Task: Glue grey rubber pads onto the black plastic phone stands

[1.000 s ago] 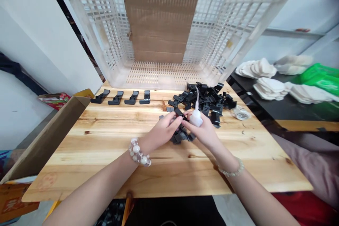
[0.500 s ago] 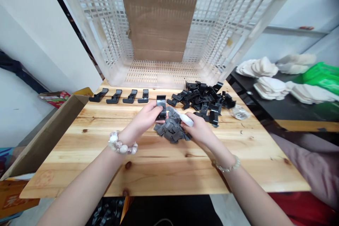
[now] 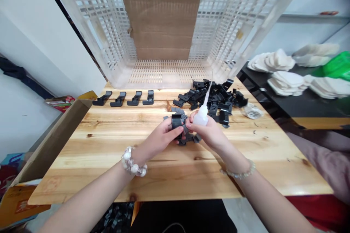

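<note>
My left hand (image 3: 161, 139) holds a black plastic clip (image 3: 176, 121) just above a small heap of grey pads (image 3: 188, 137) on the wooden table (image 3: 109, 145). My right hand (image 3: 212, 133) grips a small white glue bottle (image 3: 201, 116) with its long thin nozzle pointing up and away; its fingers meet the clip from the right. A pile of black clips (image 3: 212, 99) lies just beyond the hands. Several finished clips (image 3: 123, 98) stand in a row at the table's far left edge.
A large white lattice crate (image 3: 169, 25), tipped on its side with cardboard inside, stands at the table's far end. A cardboard box flap (image 3: 51, 134) leans at the left. A clear tape roll (image 3: 252, 110) lies right of the pile. White cloth stacks (image 3: 284, 76) sit on a dark bench.
My left hand had reached out toward the row with a clip, then drew back to the grey pads. The glue bottle went from lying low in my right hand to upright.
</note>
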### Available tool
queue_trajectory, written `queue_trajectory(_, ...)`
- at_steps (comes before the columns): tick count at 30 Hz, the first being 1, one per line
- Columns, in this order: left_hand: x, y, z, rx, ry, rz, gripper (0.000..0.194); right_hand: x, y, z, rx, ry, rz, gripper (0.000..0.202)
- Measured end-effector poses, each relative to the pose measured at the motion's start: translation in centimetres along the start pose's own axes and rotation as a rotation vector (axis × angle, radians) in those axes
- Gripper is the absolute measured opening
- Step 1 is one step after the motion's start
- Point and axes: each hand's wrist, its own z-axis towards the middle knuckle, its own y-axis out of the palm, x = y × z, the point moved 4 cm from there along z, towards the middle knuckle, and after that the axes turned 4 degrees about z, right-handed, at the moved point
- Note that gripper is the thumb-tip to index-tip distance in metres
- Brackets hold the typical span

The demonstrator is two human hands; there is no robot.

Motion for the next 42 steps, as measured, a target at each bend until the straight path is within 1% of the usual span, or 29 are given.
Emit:
queue_trajectory(2,0.0,0.2,-0.2,-0.016,0.017,-0.01,0.035,0.3,0.5,-0.1,0.0,0.027,0.059,0.031)
queue_trajectory(5,-0.2,0.2,-0.4,0.037,0.015,-0.003,0.034,0.8,0.9,-0.3,0.018,0.087,0.125,0.03)
queue_trajectory(9,-0.3,0.2,-0.7,0.082,-0.018,0.022,0.032,1.6,1.3,-0.5,-0.038,0.168,0.188,0.027)
queue_trajectory(15,-0.2,0.0,-0.7,0.095,-0.009,0.024,0.029,2.4,1.3,-0.5,-0.076,0.195,0.257,0.024)
queue_trajectory(20,-0.1,-0.2,-0.7,0.124,0.026,0.017,0.029,2.3,1.1,-0.7,-0.033,0.226,0.293,0.023)
queue_trajectory(24,0.4,-0.4,-0.7,0.121,0.039,0.064,0.032,2.2,0.9,-0.7,-0.05,0.235,0.338,0.023)
queue_trajectory(27,0.5,-0.6,-0.7,0.115,0.048,0.087,0.03,2.2,0.8,-0.6,-0.054,0.238,0.371,0.023)
queue_trajectory(30,0.5,-0.8,-0.8,0.163,0.08,0.127,0.027,2.2,0.9,-0.6,-0.054,0.278,0.39,0.024)
queue_trajectory(35,0.8,-0.7,-1.3,0.223,0.153,0.278,0.025,2.3,1.2,-0.7,-0.119,0.341,0.39,0.026)
queue_trajectory(38,0.9,-0.7,-1.3,0.228,0.172,0.334,0.022,2.3,1.2,-0.6,-0.115,0.338,0.386,0.029)
queue_trajectory(42,0.7,-0.6,-1.1,0.194,0.157,0.261,0.022,2.1,1.1,-0.3,-0.089,0.272,0.382,0.032)
